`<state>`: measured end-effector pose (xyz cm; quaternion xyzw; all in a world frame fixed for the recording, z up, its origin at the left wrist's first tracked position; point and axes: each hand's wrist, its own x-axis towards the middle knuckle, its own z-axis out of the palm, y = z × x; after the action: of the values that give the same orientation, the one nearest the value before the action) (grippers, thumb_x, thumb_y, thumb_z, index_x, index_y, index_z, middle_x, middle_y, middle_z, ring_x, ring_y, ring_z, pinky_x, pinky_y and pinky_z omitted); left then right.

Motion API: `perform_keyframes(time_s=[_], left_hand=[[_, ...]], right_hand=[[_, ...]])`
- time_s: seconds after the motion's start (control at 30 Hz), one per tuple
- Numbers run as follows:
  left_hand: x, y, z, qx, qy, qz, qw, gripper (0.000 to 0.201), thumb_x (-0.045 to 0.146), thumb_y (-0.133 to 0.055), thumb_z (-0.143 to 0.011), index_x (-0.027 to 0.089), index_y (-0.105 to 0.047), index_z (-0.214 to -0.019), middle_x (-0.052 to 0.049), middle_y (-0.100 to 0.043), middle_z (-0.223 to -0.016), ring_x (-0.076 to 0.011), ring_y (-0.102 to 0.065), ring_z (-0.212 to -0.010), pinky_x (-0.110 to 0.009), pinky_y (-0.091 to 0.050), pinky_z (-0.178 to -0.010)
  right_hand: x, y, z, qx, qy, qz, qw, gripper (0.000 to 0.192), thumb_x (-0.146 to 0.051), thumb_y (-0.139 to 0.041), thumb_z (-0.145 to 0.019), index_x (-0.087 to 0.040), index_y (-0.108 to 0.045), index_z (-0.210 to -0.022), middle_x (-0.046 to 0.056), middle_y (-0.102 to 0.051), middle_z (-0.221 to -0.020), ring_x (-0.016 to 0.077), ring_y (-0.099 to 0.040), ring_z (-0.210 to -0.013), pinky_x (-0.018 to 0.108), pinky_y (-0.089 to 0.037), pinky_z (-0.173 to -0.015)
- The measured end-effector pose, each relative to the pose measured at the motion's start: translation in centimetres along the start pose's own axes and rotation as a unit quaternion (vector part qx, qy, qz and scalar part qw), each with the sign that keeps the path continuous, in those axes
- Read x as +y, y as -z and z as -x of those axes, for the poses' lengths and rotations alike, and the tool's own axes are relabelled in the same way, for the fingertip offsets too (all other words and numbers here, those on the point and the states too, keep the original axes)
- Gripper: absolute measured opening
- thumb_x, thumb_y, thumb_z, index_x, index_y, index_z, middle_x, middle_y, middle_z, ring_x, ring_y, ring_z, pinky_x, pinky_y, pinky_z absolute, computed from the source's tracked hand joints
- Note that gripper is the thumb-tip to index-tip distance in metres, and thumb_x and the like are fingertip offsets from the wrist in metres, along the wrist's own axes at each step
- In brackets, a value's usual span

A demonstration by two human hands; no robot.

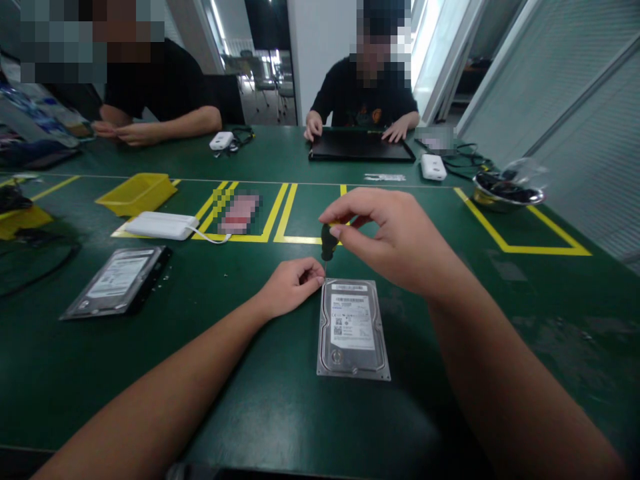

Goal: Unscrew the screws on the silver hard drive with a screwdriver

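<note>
- While it lies flat, label up, on the green table [250, 373], the hard drive [353, 329] sits near the front edge, in front of the person, between both forearms.
- Screwdriver [328, 243] stands upright over the drive's top-left corner, tip hidden behind fingers.
- Right hand [395, 240] pinches the screwdriver's top, fingers clamped on the handle.
- Left hand [293, 285] rests on the table, touching the drive's top-left corner, fingertips pinched together at the screwdriver tip; what they pinch, cannot tell.
- Second drive [117, 281] lies well to the left, label up.
- White box [163, 225] with cable behind it, yellow tray [136, 193] further back.
- Metal bowl [507, 190] far right.
- Two other people sit across the table; one has hands on a black laptop [361, 145].
</note>
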<state>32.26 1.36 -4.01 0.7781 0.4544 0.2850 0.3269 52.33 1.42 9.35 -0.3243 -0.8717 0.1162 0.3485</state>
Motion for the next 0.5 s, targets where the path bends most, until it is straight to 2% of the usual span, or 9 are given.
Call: perform_keyframes(time_s=[0.13,0.23,0.37,0.5], left_hand=[[-0.07,-0.05,0.01,0.003,-0.002,0.005,1.000,0.009,0.023,-0.057,-0.087,0.016,-0.062,-0.084,0.003,-0.060,-0.072,-0.0119,-0.051,-0.064,-0.025,-0.038,-0.059],[-0.08,-0.05,0.05,0.005,-0.003,0.008,1.000,0.009,0.023,-0.057,-0.087,0.016,-0.062,-0.083,0.003,-0.060,-0.072,-0.0119,-0.052,-0.064,-0.025,-0.038,-0.059],[-0.03,0.01,0.08,0.003,-0.004,0.009,1.000,0.009,0.023,-0.057,-0.087,0.016,-0.062,-0.083,0.002,-0.062,-0.074,-0.0122,-0.052,-0.065,-0.025,-0.038,-0.060],[0.06,0.06,0.07,0.003,-0.004,0.007,1.000,0.009,0.022,-0.057,-0.087,0.016,-0.062,-0.084,0.002,-0.060,-0.072,-0.0120,-0.052,-0.064,-0.025,-0.038,-0.059]], right_hand=[[-0.23,-0.07,0.10,-0.002,-0.006,-0.018,1.000,0.021,-0.006,-0.057,-0.083,-0.016,-0.073,-0.094,0.001,-0.073,-0.094,0.0137,-0.065,-0.087,0.026,-0.047,-0.078],[-0.22,-0.28,0.13,0.003,-0.001,-0.035,0.999,0.015,-0.011,-0.060,-0.084,-0.015,-0.072,-0.092,0.001,-0.072,-0.093,0.0137,-0.065,-0.085,0.027,-0.047,-0.078],[0.02,-0.47,0.02,0.016,0.001,-0.012,1.000,0.006,-0.016,-0.065,-0.083,-0.015,-0.070,-0.086,0.002,-0.069,-0.087,0.0138,-0.061,-0.081,0.027,-0.046,-0.074],[0.15,-0.41,-0.04,0.015,-0.004,0.000,1.000,0.006,-0.015,-0.065,-0.083,-0.015,-0.070,-0.085,0.001,-0.067,-0.084,0.0134,-0.060,-0.079,0.027,-0.045,-0.073]])
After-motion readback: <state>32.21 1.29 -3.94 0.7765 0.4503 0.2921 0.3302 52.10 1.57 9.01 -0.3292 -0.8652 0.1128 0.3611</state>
